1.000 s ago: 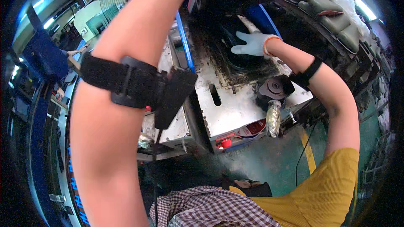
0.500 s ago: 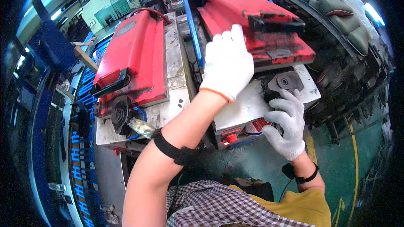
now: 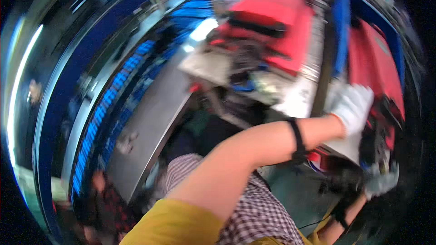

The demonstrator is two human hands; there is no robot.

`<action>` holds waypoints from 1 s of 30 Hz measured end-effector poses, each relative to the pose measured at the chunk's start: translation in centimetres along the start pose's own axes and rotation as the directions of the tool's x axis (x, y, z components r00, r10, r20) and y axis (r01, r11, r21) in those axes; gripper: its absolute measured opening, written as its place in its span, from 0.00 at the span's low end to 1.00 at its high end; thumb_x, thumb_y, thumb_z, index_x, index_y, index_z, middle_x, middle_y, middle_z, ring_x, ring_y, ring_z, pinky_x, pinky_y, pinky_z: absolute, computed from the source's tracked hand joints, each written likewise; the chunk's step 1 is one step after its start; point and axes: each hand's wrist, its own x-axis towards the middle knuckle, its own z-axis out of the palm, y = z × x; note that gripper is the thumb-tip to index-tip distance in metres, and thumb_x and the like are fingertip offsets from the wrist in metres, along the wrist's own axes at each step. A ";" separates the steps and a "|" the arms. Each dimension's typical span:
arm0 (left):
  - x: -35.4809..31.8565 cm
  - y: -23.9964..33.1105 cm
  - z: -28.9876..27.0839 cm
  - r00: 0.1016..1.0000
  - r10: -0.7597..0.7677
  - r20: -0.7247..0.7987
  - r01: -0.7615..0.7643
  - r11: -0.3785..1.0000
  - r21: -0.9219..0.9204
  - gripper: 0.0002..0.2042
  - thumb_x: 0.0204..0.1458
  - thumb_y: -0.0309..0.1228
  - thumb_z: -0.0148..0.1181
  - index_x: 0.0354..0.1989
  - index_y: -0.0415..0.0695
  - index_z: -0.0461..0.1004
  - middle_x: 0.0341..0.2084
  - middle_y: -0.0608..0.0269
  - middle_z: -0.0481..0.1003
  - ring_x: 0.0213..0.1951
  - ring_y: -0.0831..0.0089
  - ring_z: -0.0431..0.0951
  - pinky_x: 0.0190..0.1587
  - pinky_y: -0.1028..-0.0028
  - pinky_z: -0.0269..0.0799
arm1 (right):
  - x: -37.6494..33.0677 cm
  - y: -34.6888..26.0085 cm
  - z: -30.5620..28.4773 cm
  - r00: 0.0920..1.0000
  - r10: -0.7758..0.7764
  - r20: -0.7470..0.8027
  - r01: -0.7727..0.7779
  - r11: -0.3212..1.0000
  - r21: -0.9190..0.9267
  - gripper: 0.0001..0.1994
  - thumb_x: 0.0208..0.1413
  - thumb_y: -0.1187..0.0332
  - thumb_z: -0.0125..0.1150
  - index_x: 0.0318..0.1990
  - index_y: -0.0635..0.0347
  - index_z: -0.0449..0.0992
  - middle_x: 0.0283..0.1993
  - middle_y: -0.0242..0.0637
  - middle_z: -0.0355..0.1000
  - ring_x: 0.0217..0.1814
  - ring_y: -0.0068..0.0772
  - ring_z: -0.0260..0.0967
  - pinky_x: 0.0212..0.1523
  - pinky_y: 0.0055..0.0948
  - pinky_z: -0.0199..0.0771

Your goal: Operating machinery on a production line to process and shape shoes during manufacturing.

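Since the whole frame is smeared w/ motion, take this w/ a grain of salt. The work in hand looks to me like steadying the right-hand red machine housing (image 3: 374, 63) where it sits on its white base plate (image 3: 347, 145), far right of the view, just past a blue divider wall (image 3: 340, 27). A second red housing (image 3: 272, 22) sits on the other side of that divider, on its own plate, w/ some dark parts at its near edge.

Left hand (image 3: 354, 106), white glove, is laid over the near edge of the right housing, right where it meets the base plate. Its grip looks released: fingers spread fairly flat, pressing rather than wrapped around anything. The left forearm comes across from the lower middle, elbow bent, black strap (image 3: 297, 140) round it just short of the wrist.

Right hand (image 3: 381, 181), also gloved, is low at the base plate's near right corner, next to a dark blurry part. Can't tell if that grip is clenched or loose, too blurred.

Imo any next move calls for the head to settle first, then a proper hold on the housing's edge w/ the right hand clear of that corner, b/c it's tight down there.
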 end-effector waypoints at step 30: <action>-52.7 -27.9 -38.8 0.402 -0.806 -0.434 0.907 0.284 0.311 0.28 0.51 0.37 0.68 0.62 0.45 0.72 0.61 0.43 0.70 0.62 0.45 0.70 0.65 0.53 0.67 | 2.4 -60.6 -4.9 0.746 -0.643 -0.172 -0.073 -0.336 0.939 0.15 0.48 0.75 0.64 0.46 0.56 0.79 0.42 0.40 0.77 0.45 0.49 0.76 0.46 0.47 0.77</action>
